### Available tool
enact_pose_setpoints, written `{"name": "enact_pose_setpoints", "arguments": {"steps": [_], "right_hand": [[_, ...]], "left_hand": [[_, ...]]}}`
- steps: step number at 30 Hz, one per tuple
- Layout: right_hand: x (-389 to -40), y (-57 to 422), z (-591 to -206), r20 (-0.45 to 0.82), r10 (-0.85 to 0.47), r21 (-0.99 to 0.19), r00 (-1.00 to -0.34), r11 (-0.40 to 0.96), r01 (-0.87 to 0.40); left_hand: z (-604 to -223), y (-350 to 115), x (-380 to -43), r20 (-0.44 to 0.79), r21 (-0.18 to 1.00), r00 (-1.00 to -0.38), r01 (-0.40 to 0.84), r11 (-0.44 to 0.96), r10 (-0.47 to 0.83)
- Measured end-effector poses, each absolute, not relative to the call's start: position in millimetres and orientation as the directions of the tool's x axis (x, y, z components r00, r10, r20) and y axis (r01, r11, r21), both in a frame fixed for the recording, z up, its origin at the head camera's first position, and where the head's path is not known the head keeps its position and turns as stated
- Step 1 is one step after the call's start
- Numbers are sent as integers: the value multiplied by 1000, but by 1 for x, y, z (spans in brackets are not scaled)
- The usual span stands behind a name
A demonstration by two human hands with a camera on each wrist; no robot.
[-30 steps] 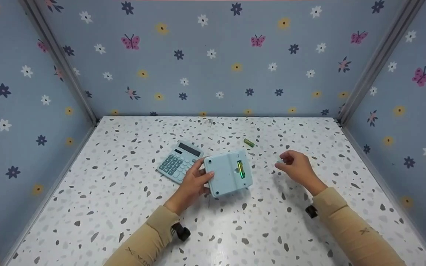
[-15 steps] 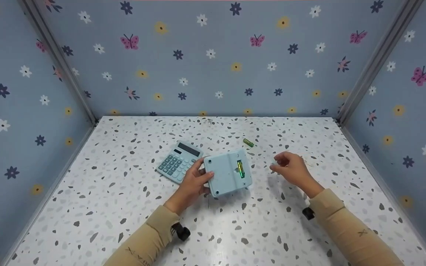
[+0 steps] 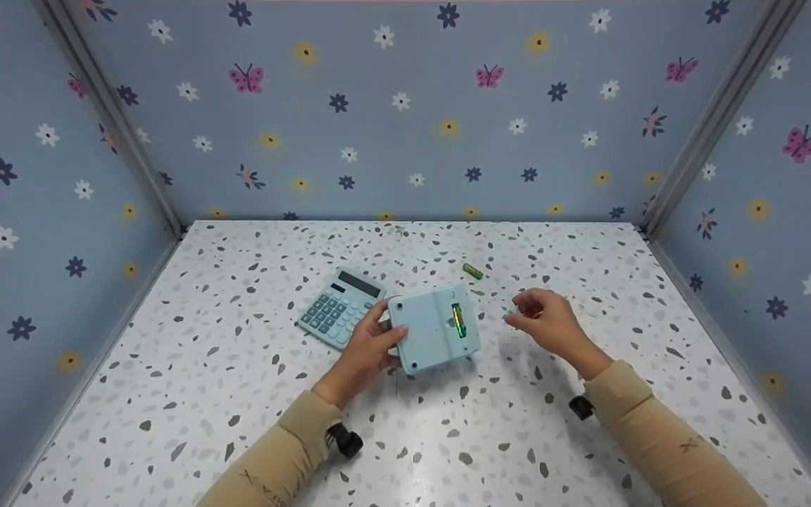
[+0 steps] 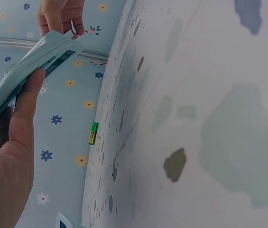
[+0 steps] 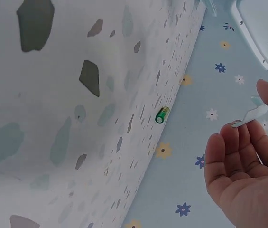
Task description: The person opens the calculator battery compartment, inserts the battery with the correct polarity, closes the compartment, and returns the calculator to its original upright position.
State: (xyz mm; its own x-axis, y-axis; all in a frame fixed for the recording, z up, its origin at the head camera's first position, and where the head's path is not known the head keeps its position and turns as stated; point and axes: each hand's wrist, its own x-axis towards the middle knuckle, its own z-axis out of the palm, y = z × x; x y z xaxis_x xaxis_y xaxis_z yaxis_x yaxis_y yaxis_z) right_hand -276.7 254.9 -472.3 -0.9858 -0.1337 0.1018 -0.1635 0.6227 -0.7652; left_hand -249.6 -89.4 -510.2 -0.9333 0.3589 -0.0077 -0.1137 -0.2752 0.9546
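My left hand [image 3: 370, 346] grips the edge of a light-blue calculator [image 3: 421, 331], its back turned up. In the calculator's uncovered battery slot lies a green and gold battery [image 3: 459, 320]. To its right my right hand [image 3: 552, 322], apart from the calculator, pinches a small, thin light-blue battery cover [image 5: 254, 114] between thumb and fingers; in the head view the fingers mostly hide this piece. A loose green battery [image 3: 472, 272] lies on the table beyond the held calculator.
A second light-blue calculator [image 3: 338, 310] lies face up on the speckled white table [image 3: 250, 401], partly behind my left hand and the held calculator. Flower-patterned panels [image 3: 405, 113] stand along the back and both sides.
My right hand has moved a little left, closer to the held calculator, carrying the battery cover. My left hand and the calculator in it stay almost still.
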Motion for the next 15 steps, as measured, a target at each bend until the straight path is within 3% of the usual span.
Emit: {"name": "enact_pose_setpoints", "arguments": {"steps": [15], "right_hand": [[-273, 242, -467, 28, -127, -807, -991, 582, -98]], "left_hand": [[-509, -88, -249, 3, 951, -933, -108, -289, 359]]}}
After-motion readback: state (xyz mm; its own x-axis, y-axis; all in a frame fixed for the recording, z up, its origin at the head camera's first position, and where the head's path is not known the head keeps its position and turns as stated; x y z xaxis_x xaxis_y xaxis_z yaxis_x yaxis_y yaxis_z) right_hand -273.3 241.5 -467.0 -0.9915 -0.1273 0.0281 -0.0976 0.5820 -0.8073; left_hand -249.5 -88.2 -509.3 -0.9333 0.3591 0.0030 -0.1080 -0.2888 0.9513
